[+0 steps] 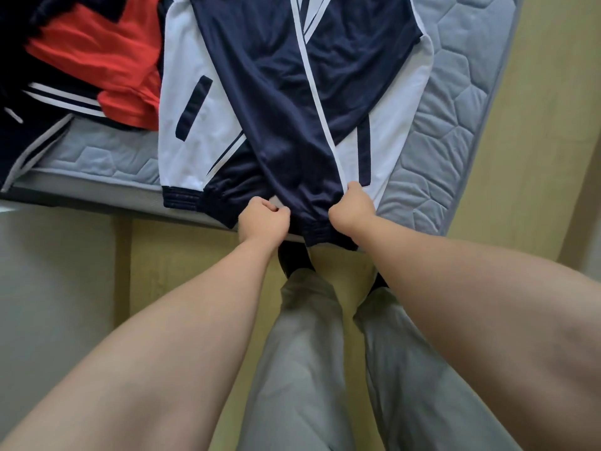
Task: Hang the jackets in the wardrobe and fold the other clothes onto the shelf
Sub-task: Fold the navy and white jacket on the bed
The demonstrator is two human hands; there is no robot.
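Head view: a white and navy jacket [192,148] lies flat on the mattress [445,131], its hem at the near edge of the bed. Over it lies a long navy piece [292,125] with a white side stripe; I cannot tell if it is a folded sleeve or a trouser leg. Its long axis runs straight away from the person, and its gathered cuff hangs just over the mattress edge.

Both hands are at that near end. The left hand [264,219] is clenched on the navy piece's left edge, and the right hand [353,206] is fisted round the striped right edge, slightly farther up the bed. The cloth between them looks taut. Neither hand is clearly nearer, so the coming move is likely two-handed: a pull or a fold along that axis.

A red garment [97,60] and a dark striped one [48,105] lie bunched to the left.
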